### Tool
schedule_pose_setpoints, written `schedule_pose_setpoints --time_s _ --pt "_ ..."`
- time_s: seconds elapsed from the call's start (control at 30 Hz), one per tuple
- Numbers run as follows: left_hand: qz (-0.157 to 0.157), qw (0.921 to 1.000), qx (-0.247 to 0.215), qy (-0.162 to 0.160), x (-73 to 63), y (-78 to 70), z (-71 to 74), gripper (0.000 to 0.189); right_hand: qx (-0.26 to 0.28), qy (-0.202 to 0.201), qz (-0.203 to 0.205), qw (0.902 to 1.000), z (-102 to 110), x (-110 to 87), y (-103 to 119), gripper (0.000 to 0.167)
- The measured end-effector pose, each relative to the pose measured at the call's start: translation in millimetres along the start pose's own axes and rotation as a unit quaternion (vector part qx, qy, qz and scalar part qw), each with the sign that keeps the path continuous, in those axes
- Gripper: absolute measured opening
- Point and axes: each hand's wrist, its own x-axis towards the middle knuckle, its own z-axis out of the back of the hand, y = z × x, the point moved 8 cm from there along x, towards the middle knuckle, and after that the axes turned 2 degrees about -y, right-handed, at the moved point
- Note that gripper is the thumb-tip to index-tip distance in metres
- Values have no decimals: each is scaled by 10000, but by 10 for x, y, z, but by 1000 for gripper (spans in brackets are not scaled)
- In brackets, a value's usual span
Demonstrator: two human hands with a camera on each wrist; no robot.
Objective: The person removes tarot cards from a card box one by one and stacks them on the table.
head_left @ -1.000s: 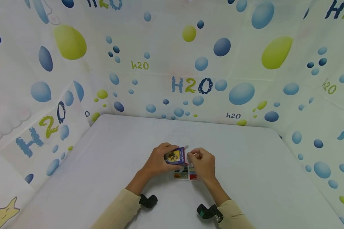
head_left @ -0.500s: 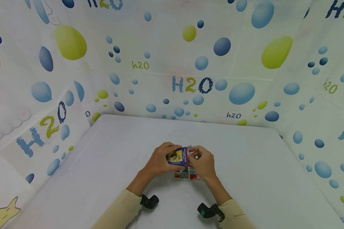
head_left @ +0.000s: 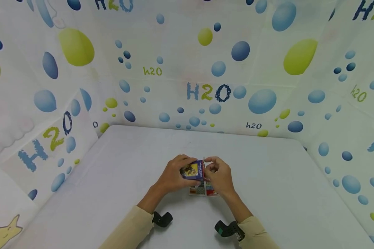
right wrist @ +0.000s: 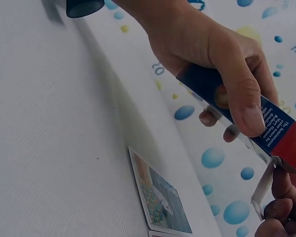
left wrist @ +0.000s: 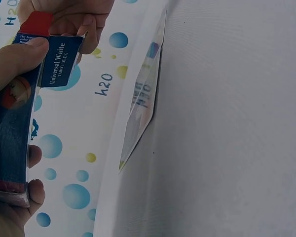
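My left hand grips a blue tarot deck box, its thumb lying along one face in the left wrist view. The box's lid flap, printed "Universal Waite Tarot Deck", stands folded out, with a red flap beside it. At that end my right hand has its fingers curled, pinching the flap's edge by the box opening. Under the hands two picture cards lie side by side on the table: a left card and a right card partly hidden by the right hand.
A white-covered table spreads around the hands. Behind it hangs a white curtain with blue and green drops and H2O lettering. Black cameras sit on both wrists, the left camera and the right camera close over the table.
The left hand and box have shifted slightly right, up against the right fingers. The right index finger now reaches to the box's upper corner. The cards on the table have stayed put.
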Motion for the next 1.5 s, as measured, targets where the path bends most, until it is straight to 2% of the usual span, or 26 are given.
schedule_pose_setpoints --time_s 0.17,0.3,0.57,1.1,1.5 --pt "107 9999 39 76 -37 25 -17 71 -99 181 -144 9997 -29 -23 -39 20" --pt "175 9998 38 10 -60 27 -4 72 -121 292 -106 9994 -52 -29 -49 18" --pt "297 9994 67 164 -56 77 -52 72 -122 212 -171 9996 -31 -11 -97 15" --pt "433 9989 123 160 -28 89 -88 72 -492 138 -154 9986 103 25 -148 18" --pt "493 9986 114 132 -57 130 -84 72 -437 -34 -500 9978 161 8 -232 19"
